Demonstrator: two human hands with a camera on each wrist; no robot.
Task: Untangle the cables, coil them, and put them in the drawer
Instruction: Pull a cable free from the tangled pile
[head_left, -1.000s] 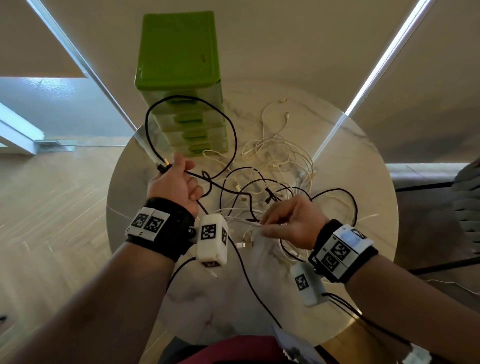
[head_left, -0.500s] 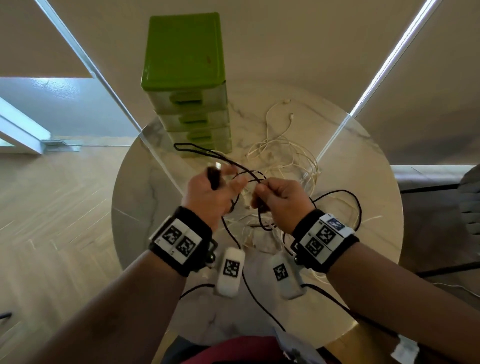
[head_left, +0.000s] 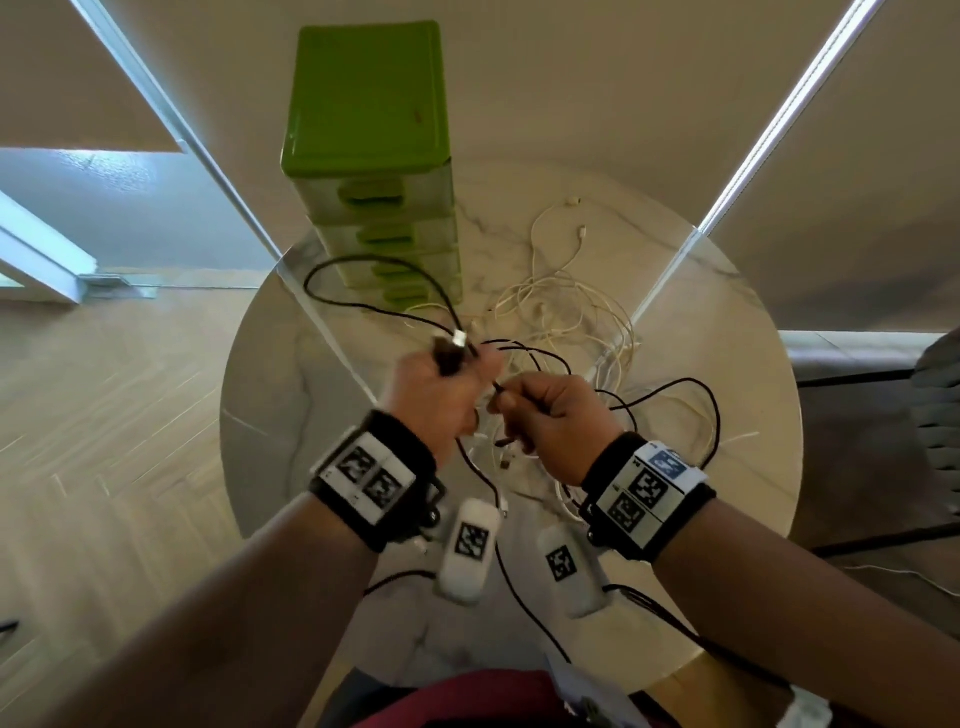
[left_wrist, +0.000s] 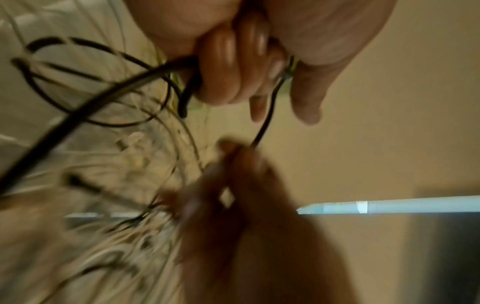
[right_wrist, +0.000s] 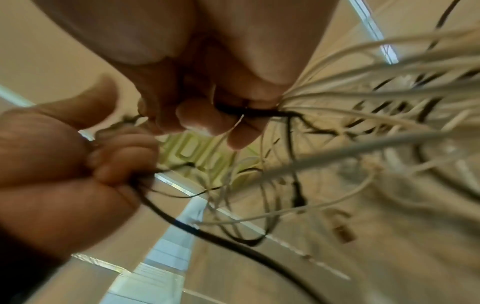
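Note:
Over the round marble table (head_left: 291, 415), my left hand (head_left: 465, 366) grips a black cable (head_left: 363, 262) just below its silver USB plug (head_left: 458, 339). From there the cable arcs in a loop in front of the green drawer unit (head_left: 369, 104). My right hand (head_left: 506, 400) sits close beside the left and pinches the same black cable. The left wrist view shows my left hand's curled fingers (left_wrist: 228, 67) around the black cable (left_wrist: 103, 96). In the right wrist view, my right hand's fingertips (right_wrist: 200, 117) pinch it. A tangle of white cables (head_left: 566, 312) lies on the table behind my hands.
The drawer unit stands at the table's far left edge, all its drawers closed. More black cable (head_left: 711, 410) loops on the right of the table. Thin black leads run from my wrist cameras toward my body. Wooden floor surrounds the table.
My right hand left the pile, came up beside the left hand and took the black cable. The cable's loop was first pulled narrow and has now widened to the left.

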